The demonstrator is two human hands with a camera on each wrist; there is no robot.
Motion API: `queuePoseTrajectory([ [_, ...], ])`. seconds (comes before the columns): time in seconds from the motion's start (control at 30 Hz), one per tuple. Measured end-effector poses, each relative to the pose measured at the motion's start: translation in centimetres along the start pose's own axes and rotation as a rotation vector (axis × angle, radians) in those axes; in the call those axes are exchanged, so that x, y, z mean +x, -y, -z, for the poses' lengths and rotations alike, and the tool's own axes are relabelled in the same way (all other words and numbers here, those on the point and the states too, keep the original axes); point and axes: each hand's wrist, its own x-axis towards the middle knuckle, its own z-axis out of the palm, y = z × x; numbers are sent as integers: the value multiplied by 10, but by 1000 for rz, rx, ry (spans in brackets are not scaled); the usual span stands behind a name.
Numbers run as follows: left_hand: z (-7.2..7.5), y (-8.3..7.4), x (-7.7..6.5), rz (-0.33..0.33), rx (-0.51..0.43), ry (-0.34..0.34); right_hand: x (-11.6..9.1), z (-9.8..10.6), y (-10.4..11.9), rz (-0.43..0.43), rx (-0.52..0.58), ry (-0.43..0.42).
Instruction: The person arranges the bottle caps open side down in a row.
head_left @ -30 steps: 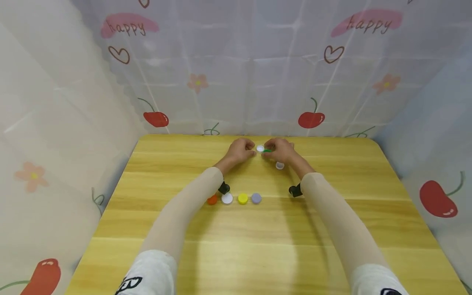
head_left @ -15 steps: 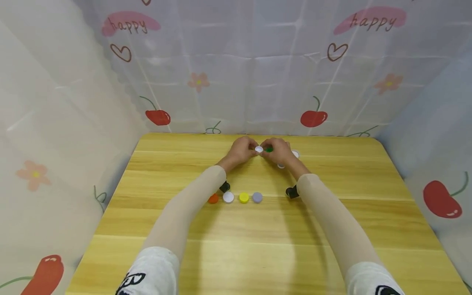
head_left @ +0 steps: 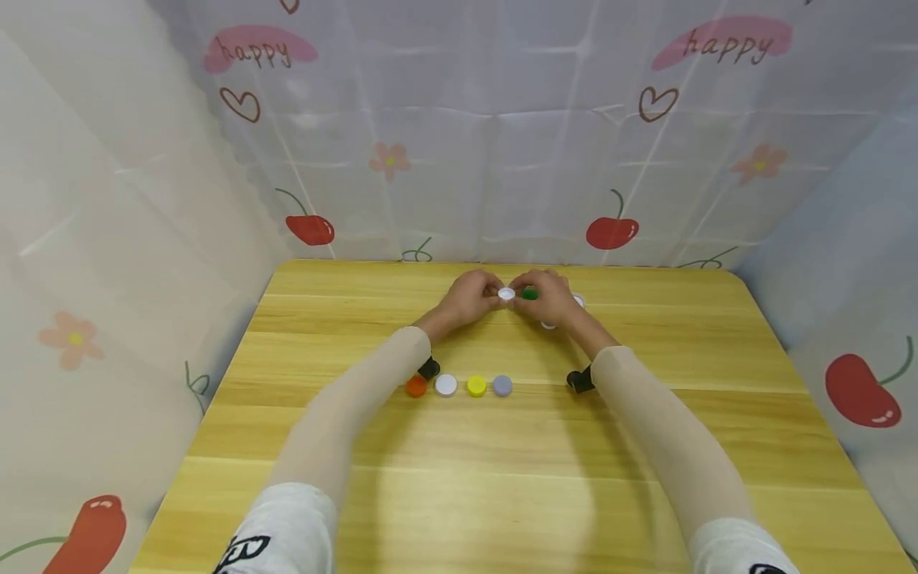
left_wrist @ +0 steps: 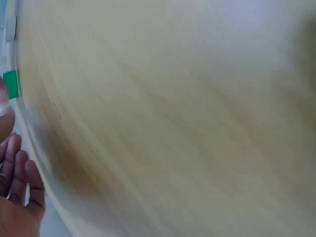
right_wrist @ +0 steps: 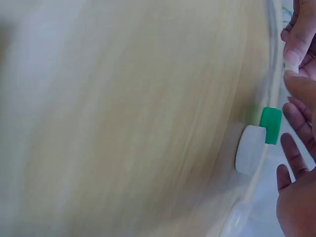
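Note:
In the head view, a small round white bottle cap (head_left: 506,294) sits between the fingertips of both hands near the table's far edge. My left hand (head_left: 466,296) pinches it from the left, and my right hand (head_left: 545,295) pinches it from the right. The right wrist view shows both thumbs meeting at the cap (right_wrist: 291,67), which they mostly hide. Under the right hand's fingers stands a green cap (head_left: 530,294). Two white caps, one beside the right wrist (head_left: 578,300) and one just nearer (head_left: 548,325), are partly covered by that hand.
A row of caps lies mid-table: orange-red (head_left: 416,387), white (head_left: 446,386), yellow (head_left: 476,387) and lavender (head_left: 503,386). The wooden table (head_left: 495,478) ends at a patterned curtain (head_left: 495,183) behind the hands. Black wrist cameras hang under both forearms.
A second ago the left fingers were apart from the white cap; they have come in and now pinch it together with the right hand. The green cap and the row have stayed put.

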Motion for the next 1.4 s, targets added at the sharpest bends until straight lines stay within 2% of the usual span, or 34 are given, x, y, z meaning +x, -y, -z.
queuePoseTrajectory([
  [0.17, 10, -6, -24, -128, -25, -23, -20, 5, 1, 115, 86, -58],
  [0.4, 11, -13, -77, -245, -166, -31, -68, -2, 17, 209, 307, -86],
  [0.6, 6, -27, -118, -333, -250, -90, -104, -9, 35, 268, 369, -105],
  [0.8, 1, -40, -150, -378, -344, -111, -130, -13, 53, 411, 354, -172],
  [0.9, 0, -42, -158, -357, -378, -102, -136, -14, 58, 435, 353, -191],
  [0.97, 0, -43, -161, -318, -418, -80, -138, -14, 60, 439, 350, -197],
  [1.17, -1, -44, -166, -107, -621, 62, -140, -9, 60, 446, 329, -194],
  [1.4, -3, -47, -165, 62, -854, 204, -143, -7, 60, 497, 312, -157],
])
